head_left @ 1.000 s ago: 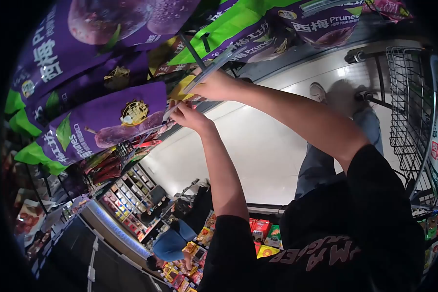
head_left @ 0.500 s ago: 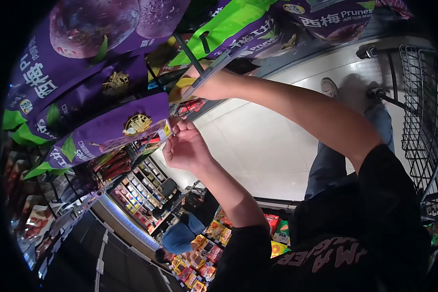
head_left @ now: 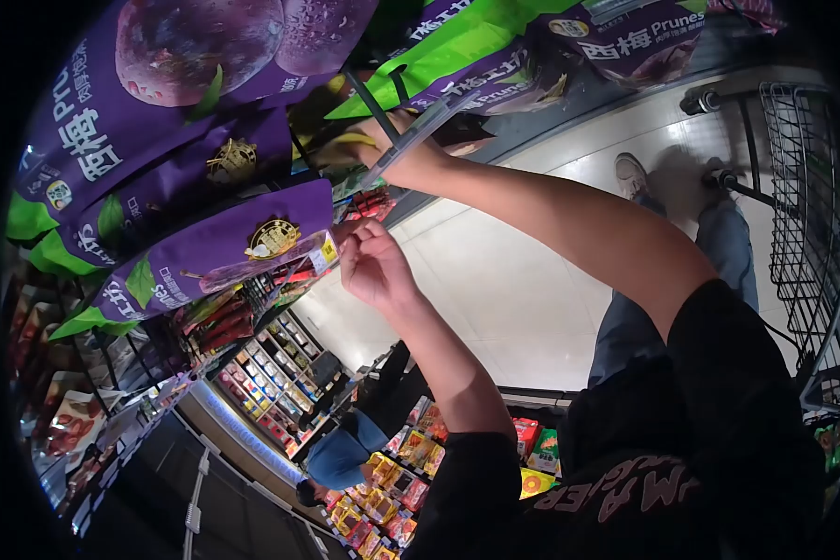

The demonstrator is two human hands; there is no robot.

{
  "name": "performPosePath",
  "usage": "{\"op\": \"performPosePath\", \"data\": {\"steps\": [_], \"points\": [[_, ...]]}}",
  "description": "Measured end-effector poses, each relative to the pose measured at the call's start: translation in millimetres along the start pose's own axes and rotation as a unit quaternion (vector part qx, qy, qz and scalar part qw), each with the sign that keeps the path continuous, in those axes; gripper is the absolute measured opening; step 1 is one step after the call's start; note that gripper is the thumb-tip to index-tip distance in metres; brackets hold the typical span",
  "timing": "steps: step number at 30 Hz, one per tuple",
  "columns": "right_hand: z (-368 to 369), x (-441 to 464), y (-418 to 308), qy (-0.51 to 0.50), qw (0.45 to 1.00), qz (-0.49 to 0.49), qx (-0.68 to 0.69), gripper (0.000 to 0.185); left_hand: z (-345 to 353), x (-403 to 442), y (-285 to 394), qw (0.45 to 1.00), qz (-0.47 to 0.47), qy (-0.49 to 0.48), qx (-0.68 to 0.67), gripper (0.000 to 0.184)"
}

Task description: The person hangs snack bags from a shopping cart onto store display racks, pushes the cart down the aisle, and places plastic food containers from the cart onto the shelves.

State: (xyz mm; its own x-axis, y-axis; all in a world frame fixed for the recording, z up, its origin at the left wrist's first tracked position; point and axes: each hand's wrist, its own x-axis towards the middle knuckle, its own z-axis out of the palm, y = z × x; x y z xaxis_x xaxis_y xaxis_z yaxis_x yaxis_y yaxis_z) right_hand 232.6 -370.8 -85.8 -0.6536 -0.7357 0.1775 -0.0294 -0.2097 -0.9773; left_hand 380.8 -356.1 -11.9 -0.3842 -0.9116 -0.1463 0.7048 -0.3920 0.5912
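Observation:
My left hand point(head_left: 378, 269) is closed, its curled fingers at the right edge of a purple prune bag point(head_left: 243, 233), beside a small yellow and white label point(head_left: 329, 250). What lies between those fingertips is hidden. Higher up, my right hand point(head_left: 397, 149) reaches behind a clear tag holder point(head_left: 429, 126) at the end of a black hook point(head_left: 369, 103). Its partly hidden fingers are closed on a yellow package point(head_left: 343, 140). A larger prune bag point(head_left: 196, 56) hangs at the upper left.
More prune bags point(head_left: 625, 42) hang along the top. A wire shopping cart point(head_left: 812, 215) stands at the right, near my feet on the pale floor point(head_left: 495, 261). Another person point(head_left: 345, 453) is among snack packs point(head_left: 383, 504) at the lower left. Dark shelving fills the lower left.
My left hand has moved down and away from my right hand, and the label now shows beside it. My right hand has shifted slightly behind the tag holder. The camera view has shifted a little.

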Motion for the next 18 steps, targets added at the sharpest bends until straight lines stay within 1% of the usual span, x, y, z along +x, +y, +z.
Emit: {"op": "performPosePath", "data": {"steps": [1,2,3,4,5,6,7,8,9,10,11,12,13,14,15,17,18], "points": [[5.6,6.3,0.8,0.035,0.999,-0.018,0.034,0.021,-5.2,5.7,-2.7,1.0,0.001,-0.002,-0.002,0.024],[10.4,11.2,1.8,0.027,0.999,0.009,0.016,0.019,-10.8,11.4,-6.2,1.0,-0.006,-0.015,0.024,0.026],[13.7,15.6,-1.9,0.026,1.0,0.006,0.017,0.019,-13.4,17.4,-11.2,0.998,-0.013,-0.028,0.05,0.028],[14.7,19.5,-8.9,0.062,0.998,0.016,0.029,0.019,-13.9,22.5,-18.7,0.989,0.008,-0.007,0.144,0.031],[13.9,21.8,-14.9,0.098,0.994,0.028,0.04,0.02,-14.2,29.0,-26.4,0.989,0.008,-0.008,0.144,0.031],[-3.6,25.3,-30.5,-0.019,0.988,0.142,0.055,0.024,-15.4,36.6,-33.9,0.975,-0.012,0.009,0.222,0.033],[0.4,24.3,-27.6,-0.02,0.988,0.141,0.055,0.024,-17.4,44.3,-40.0,0.954,-0.032,0.025,0.297,0.036],[4.5,23.1,-25.4,0.025,0.993,0.119,0.006,0.025,-19.0,51.8,-46.1,0.954,-0.031,0.024,0.296,0.036],[6.6,22.9,-24.2,0.07,0.992,0.096,-0.045,0.026,-25.1,59.1,-50.6,0.944,-0.05,0.022,0.325,0.039],[2.5,19.2,-26.7,0.026,0.992,0.119,-0.036,0.029,-32.0,63.6,-53.0,0.933,-0.07,0.02,0.353,0.043],[-2.2,11.7,-30.4,0.026,0.992,0.117,-0.042,0.029,-37.8,66.9,-54.1,0.935,-0.071,0.019,0.348,0.043],[-2.8,0.2,-27.9,0.035,0.992,0.106,-0.064,0.034,-45.9,70.4,-54.5,0.932,-0.073,0.018,0.355,0.042],[-6.3,-11.6,-28.7,0.045,0.991,0.096,-0.085,0.038,-50.8,71.0,-56.0,0.928,-0.075,0.017,0.363,0.042],[-11.1,-24.6,-30.3,0.034,0.989,0.1,-0.1,0.045,-55.1,69.5,-57.5,0.931,-0.077,0.039,0.355,0.044],[-18.1,-38.1,-34.6,0.023,0.988,0.103,-0.115,0.053,-54.9,65.7,-60.3,0.933,-0.078,0.036,0.349,0.044],[-26.0,-74.6,-28.6,0.076,0.983,0.027,-0.168,0.053,-51.3,49.4,-69.1,0.892,-0.095,0.044,0.439,0.047],[-38.0,-95.1,-36.3,0.046,0.984,0.053,-0.162,0.052,-48.8,39.3,-76.5,0.894,-0.111,0.094,0.424,0.047]]}}
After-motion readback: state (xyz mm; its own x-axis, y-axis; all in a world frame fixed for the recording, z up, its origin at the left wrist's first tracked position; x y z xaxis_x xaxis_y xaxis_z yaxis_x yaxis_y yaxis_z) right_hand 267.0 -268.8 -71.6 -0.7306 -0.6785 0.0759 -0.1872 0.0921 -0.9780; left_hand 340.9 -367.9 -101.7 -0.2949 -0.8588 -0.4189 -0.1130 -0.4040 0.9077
